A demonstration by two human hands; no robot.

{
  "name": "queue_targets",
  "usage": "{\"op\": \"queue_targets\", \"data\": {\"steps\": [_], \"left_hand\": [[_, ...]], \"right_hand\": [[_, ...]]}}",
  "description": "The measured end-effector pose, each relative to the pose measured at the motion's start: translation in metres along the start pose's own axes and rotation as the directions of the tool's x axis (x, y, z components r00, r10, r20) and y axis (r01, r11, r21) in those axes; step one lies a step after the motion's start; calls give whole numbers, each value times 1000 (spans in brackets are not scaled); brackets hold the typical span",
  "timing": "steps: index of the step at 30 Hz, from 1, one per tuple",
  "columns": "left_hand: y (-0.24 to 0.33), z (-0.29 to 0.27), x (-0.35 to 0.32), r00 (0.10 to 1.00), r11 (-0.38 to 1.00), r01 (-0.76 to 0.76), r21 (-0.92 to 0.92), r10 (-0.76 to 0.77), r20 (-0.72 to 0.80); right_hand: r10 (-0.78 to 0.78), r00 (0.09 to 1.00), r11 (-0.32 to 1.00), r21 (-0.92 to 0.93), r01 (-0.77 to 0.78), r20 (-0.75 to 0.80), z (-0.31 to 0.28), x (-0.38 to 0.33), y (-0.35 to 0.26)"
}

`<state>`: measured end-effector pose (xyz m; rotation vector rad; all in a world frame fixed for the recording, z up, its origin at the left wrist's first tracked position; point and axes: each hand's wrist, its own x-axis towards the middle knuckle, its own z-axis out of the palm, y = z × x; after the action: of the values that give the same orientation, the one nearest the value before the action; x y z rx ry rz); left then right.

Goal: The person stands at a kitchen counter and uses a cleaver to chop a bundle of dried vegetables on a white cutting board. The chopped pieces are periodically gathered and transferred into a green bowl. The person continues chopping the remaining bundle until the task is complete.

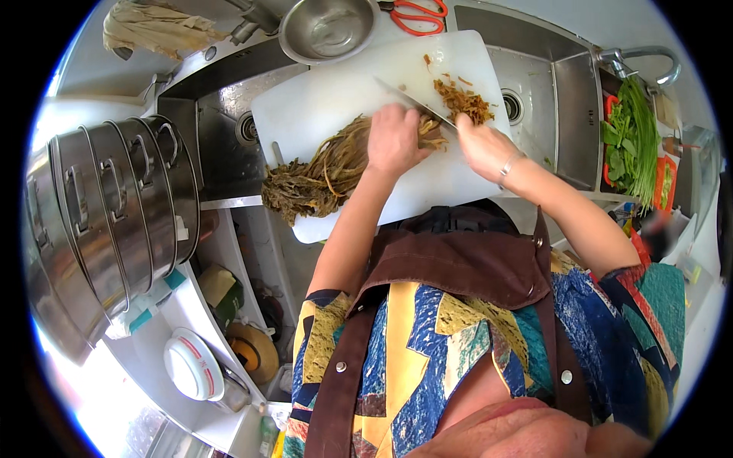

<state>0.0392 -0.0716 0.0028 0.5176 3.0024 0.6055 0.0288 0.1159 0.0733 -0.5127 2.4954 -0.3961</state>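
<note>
A white cutting board [328,95] lies across a steel sink. On it rests a long bundle of brownish-green dried vegetable stalks [321,172]. My left hand [393,141] presses down on the bundle near its cut end. My right hand [482,145] grips the handle of a knife [412,101], whose blade slants across the board just past my left fingers. A small heap of chopped pieces [463,101] lies beyond the blade on the board's far right part.
A steel bowl [327,29] and orange-handled scissors [416,17] sit behind the board. Stacked steel pots [114,206] stand at left. Fresh greens [635,141] lie in a red basket at right, beside a tap [649,57]. A white lidded bowl [193,365] sits lower left.
</note>
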Motion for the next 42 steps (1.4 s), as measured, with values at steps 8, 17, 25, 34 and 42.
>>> {"op": "queue_targets", "data": {"steps": [8,17,25,34,42], "left_hand": [[4,3,-3,999,999,-29,-40,30,22],[-1,-1,-3,996,998,-37,-44,33,-87],[-1,8,-4,989,998,68,-20,-70,-133],[3,10,-2,985,990,143,12,-141,-95],[5,12,0,987,989,144,35,-141,-83]], "right_hand": [[-82,995,997,8,82,-48,17,52,-1],[-75,992,997,-33,72,-97,13,41,-23],[186,980,979,102,-178,-76,19,-4,14],[209,954,950,276,-146,-215,31,-56,-6],[190,959,943,311,-118,-210,46,-75,-14]]}}
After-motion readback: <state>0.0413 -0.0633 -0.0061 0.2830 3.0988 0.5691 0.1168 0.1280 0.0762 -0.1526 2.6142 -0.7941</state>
